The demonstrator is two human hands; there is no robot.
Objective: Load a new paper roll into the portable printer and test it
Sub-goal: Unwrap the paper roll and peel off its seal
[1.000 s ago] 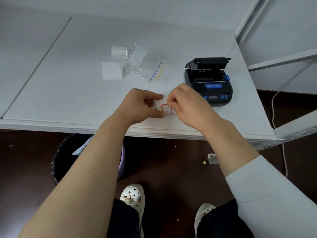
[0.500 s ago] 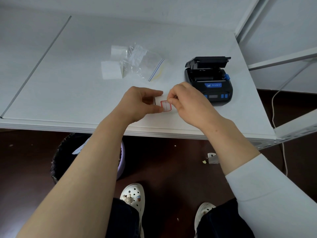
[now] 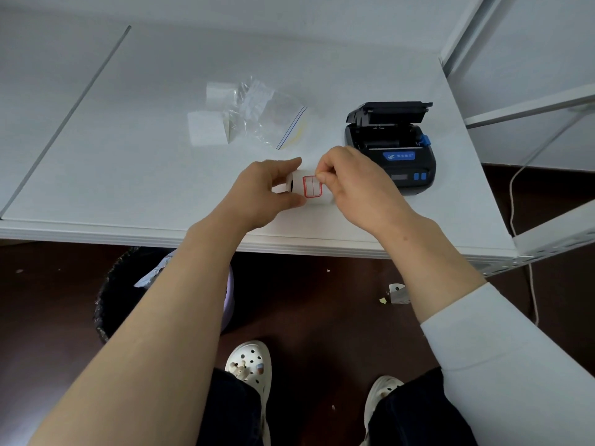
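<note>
Near the front edge of the white desk (image 3: 96, 162), a person is holding a small white paper roll (image 3: 297, 185) between both hands. The left hand (image 3: 267, 194) is closing its grip around the roll, thumb on top and fingers underneath. The right hand (image 3: 351, 185) is pinching at the red-bordered sticker (image 3: 312, 187) that is keeping the roll shut, with its fingertips (image 3: 322, 178) right on the sticker's edge.

I think this is the step of getting the roll ready: peeling the sticker off so the paper can come loose. The black printer (image 3: 391, 149) is sitting just beside the right hand with its lid standing open and its paper space looking empty, so nothing is loaded yet. Next, the sticker needs a gentle pull, then the roll needs dropping into that space the right way round.

The right side of the roll is hiding behind the right hand, so I cannot tell if the sticker is lifting. A clear plastic bag (image 3: 267, 120) and a white paper piece (image 3: 206, 132) are lying farther back.
</note>
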